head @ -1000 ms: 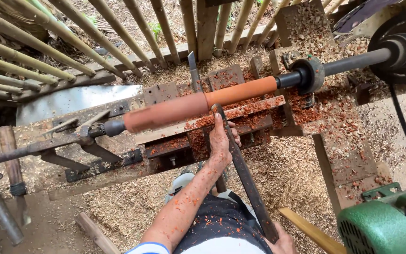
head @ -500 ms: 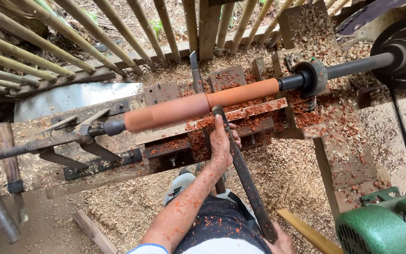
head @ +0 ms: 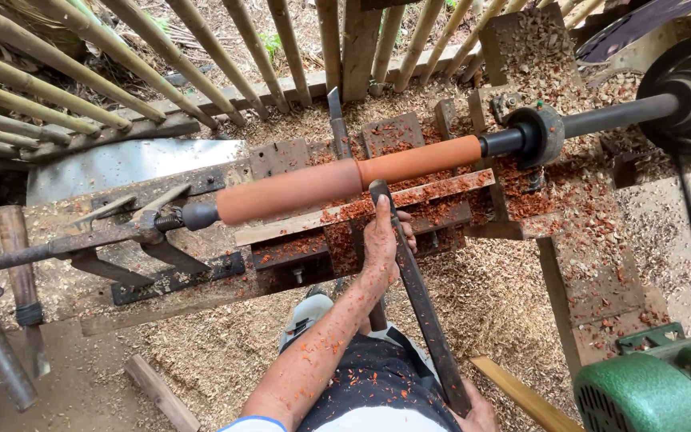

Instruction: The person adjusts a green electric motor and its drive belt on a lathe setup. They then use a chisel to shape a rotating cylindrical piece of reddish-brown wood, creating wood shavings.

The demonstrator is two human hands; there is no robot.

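The reddish wooden cylinder (head: 345, 180) lies mounted across the lathe as before. The long dark chisel (head: 417, 288) has barely shifted, its tip at the wood. The left hand (head: 381, 240) remains closed around it; the right hand (head: 480, 412) grips the handle end.

Both hands out, one far forward, one tucked in low.

The left arm (head: 313, 360) stretches bare up the middle, forearm speckled with reddish chips, wrist straight. The left hand (head: 381, 240) sits at full reach, back of the hand up, fingers (head: 406, 238) curled over to the right and the thumb pointing ahead. The right hand (head: 477, 414) shows only in part at the bottom edge, close to the body, fingers wrapped in a closed grip; its arm is out of view.
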